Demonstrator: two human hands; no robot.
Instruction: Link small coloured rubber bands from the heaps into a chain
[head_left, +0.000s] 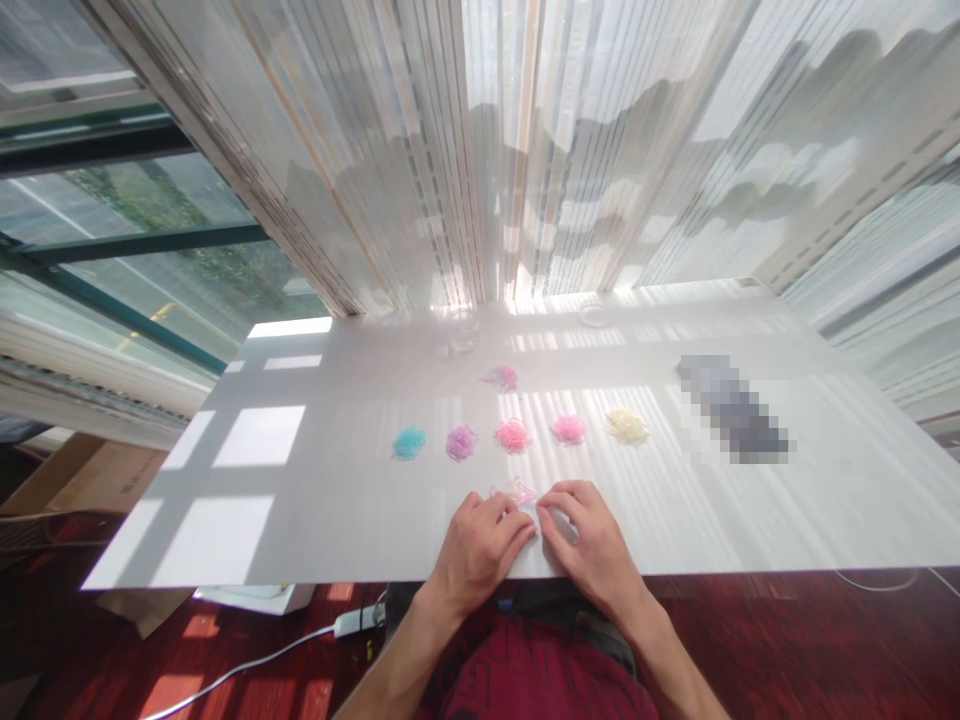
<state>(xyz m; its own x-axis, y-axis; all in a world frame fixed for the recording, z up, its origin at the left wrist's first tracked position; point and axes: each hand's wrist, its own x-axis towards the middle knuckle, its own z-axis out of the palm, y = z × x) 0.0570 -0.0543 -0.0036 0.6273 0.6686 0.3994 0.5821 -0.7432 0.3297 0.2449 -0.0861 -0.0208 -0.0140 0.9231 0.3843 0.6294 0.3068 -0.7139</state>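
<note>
My left hand (484,545) rests at the near edge of the white table, its fingers curled and pressed together over a small mixed pile of thin bands (523,491), which look like little elastic bands. Beside it, my right hand (589,540) has thumb and index finger brought together at the same pile. Whatever is between the fingertips of either hand is too small to make out. Beyond the hands lies a row of small piles: teal bands (409,442), purple bands (461,442), coral-pink bands (513,435), pink bands (568,430) and pale yellow bands (627,426).
Behind the row sits another pinkish mixed pile (502,377). Faint clear round dishes (459,332) stand toward the back of the white table (337,520). A pixelated dark object (735,410) lies on the right. Curtains (450,150) hang behind; a power strip (358,620) is below.
</note>
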